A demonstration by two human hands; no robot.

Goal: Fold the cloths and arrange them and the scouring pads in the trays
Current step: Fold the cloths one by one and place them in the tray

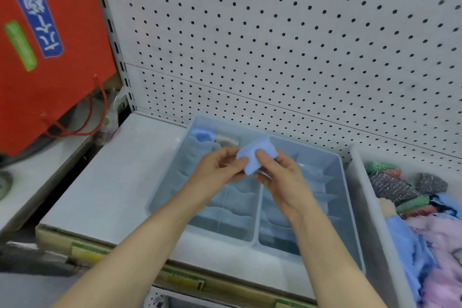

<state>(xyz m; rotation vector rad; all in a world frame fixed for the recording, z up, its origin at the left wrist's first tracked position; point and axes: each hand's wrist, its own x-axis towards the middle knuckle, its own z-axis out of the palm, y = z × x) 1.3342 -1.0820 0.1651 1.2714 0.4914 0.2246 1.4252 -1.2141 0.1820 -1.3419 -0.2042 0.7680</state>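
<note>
A small light-blue cloth [257, 157], partly folded, is held above the divided blue-grey tray [347, 197]. My left hand [220, 167] pinches its left edge, and my right hand [277, 170] grips its right side with the thumb on top. In the tray's far left compartments lie a folded blue cloth [202, 135] and a grey-beige item [227, 142]. The white bin [362, 182] on the right holds silver scouring pads [390, 186], green and red pads [382, 167], and loose blue cloths [410, 245] and pink cloths [440, 240].
A white pegboard wall [275, 32] rises right behind the tray. The tray sits on a white shelf surface [112, 182] over cardboard boxes [180, 280]. A red bag [50, 57] with string handles hangs at the left.
</note>
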